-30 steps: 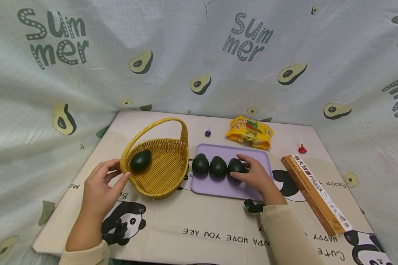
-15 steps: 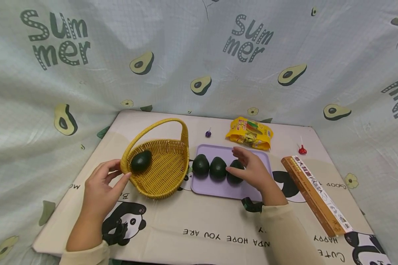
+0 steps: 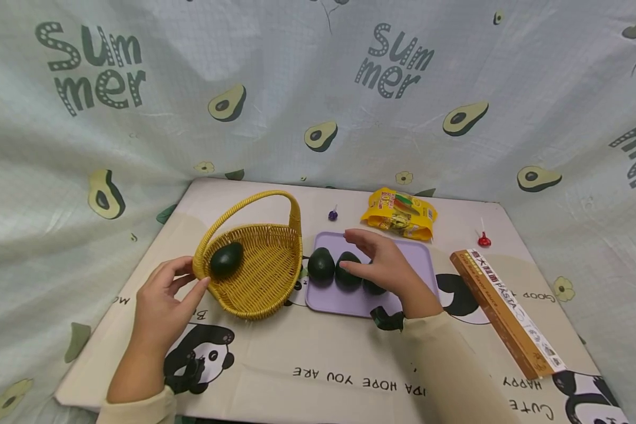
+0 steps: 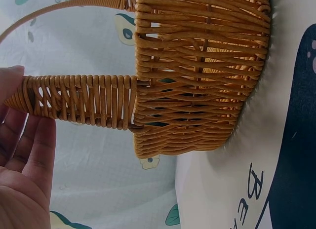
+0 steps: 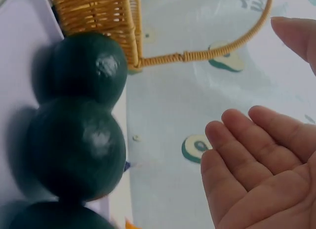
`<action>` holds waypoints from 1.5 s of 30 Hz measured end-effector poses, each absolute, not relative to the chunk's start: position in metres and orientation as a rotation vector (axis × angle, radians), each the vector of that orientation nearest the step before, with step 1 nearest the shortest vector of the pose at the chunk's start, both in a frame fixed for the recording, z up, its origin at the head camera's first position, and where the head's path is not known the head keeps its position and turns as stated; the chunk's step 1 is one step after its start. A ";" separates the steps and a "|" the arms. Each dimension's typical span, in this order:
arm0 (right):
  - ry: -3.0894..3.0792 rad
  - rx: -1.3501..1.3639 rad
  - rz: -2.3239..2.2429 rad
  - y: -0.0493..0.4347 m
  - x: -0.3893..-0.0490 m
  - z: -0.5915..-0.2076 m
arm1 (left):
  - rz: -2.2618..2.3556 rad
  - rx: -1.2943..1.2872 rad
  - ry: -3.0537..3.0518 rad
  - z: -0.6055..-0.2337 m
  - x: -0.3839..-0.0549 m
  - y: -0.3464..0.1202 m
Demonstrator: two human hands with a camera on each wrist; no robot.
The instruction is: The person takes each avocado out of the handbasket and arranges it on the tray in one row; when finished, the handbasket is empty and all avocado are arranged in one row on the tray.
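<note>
A yellow wicker basket point(image 3: 259, 277) stands on the left with one dark green avocado point(image 3: 226, 259) inside. My left hand point(image 3: 161, 303) holds the near side of its handle point(image 4: 84, 100) between thumb and fingers. On a lilac tray point(image 3: 328, 301) lie three more avocados in a row: a left one point(image 3: 320, 267), a middle one point(image 3: 348, 281) and a right one point(image 3: 373, 288), partly covered by my hand. Above them hovers my right hand point(image 3: 384, 265), thumb and fingers spread apart. The right wrist view shows nothing in its palm, with a gap to the avocados point(image 5: 79, 145).
Behind the tray lies a yellow snack bag point(image 3: 400, 213). A purple lollipop point(image 3: 333, 215) is beyond the basket, and a red lollipop point(image 3: 484, 239) sits at the far right. A long pasta box point(image 3: 509, 312) lies right of the tray. Patterned curtains point(image 3: 318, 70) surround the table.
My right hand has let go of the rightmost avocado, lifted and moved left over the middle one. That avocado stays on the tray. The left hand keeps its place on the basket handle.
</note>
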State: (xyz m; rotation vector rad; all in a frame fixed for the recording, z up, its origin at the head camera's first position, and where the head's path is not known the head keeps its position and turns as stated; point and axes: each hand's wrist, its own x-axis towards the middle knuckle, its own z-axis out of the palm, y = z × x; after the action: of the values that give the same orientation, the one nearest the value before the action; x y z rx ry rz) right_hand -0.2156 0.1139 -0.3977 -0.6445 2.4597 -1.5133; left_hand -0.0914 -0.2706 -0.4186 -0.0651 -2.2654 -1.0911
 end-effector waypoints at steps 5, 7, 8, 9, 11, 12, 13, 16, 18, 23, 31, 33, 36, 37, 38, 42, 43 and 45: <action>2.454 -0.774 -1.469 0.096 -0.223 -0.394 | -1.082 -0.061 -2.270 -0.418 -0.091 -0.271; 2.460 -0.828 -1.438 0.088 -0.225 -0.391 | -1.080 -0.061 -2.272 -0.418 -0.091 -0.271; 2.459 -0.851 -1.422 0.085 -0.226 -0.390 | -1.078 -0.062 -2.273 -0.418 -0.091 -0.271; 2.457 -0.873 -1.405 0.081 -0.228 -0.389 | -1.076 -0.062 -2.273 -0.418 -0.091 -0.271; 2.453 -0.908 -1.365 0.074 -0.230 -0.386 | -1.076 -0.065 -2.272 -0.418 -0.091 -0.271; 2.451 -0.927 -1.342 0.071 -0.232 -0.384 | -1.073 -0.065 -2.272 -0.418 -0.091 -0.271; 2.455 -0.939 -1.316 0.067 -0.234 -0.383 | -1.073 -0.066 -2.272 -0.418 -0.091 -0.272; 2.470 -0.956 -1.246 0.057 -0.239 -0.378 | -1.076 -0.066 -2.272 -0.418 -0.091 -0.272; 2.468 -0.953 -1.224 0.051 -0.242 -0.375 | -1.079 -0.065 -2.274 -0.418 -0.092 -0.272; 2.425 -0.963 -1.202 0.035 -0.249 -0.371 | -1.077 -0.059 -2.280 -0.418 -0.092 -0.272; 2.410 -0.968 -1.120 0.011 -0.255 -0.371 | -1.067 -0.070 -2.280 -0.421 -0.089 -0.272; 2.412 -0.975 -1.095 0.005 -0.257 -0.372 | -1.069 -0.074 -2.277 -0.422 -0.090 -0.272; 2.398 -0.971 -1.073 -0.004 -0.260 -0.373 | -1.077 -0.081 -2.274 -0.422 -0.090 -0.272; 2.393 -0.969 -1.069 -0.006 -0.261 -0.374 | -1.078 -0.083 -2.274 -0.422 -0.090 -0.272; 2.389 -0.969 -1.063 -0.009 -0.262 -0.374 | -1.081 -0.086 -2.273 -0.422 -0.090 -0.272; 2.385 -0.967 -1.040 -0.020 -0.265 -0.376 | -1.083 -0.089 -2.272 -0.421 -0.090 -0.272; 2.383 -0.961 -1.039 -0.023 -0.266 -0.376 | -1.081 -0.089 -2.272 -0.420 -0.090 -0.272; 2.380 -0.954 -1.035 -0.029 -0.267 -0.377 | -1.077 -0.085 -2.273 -0.420 -0.090 -0.272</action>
State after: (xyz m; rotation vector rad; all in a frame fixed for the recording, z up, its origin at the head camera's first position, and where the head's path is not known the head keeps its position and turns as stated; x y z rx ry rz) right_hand -0.2673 -0.0290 -0.3775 -0.9541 2.3796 -1.0351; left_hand -0.0896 -0.2722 -0.4198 -0.0853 -2.2732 -1.0770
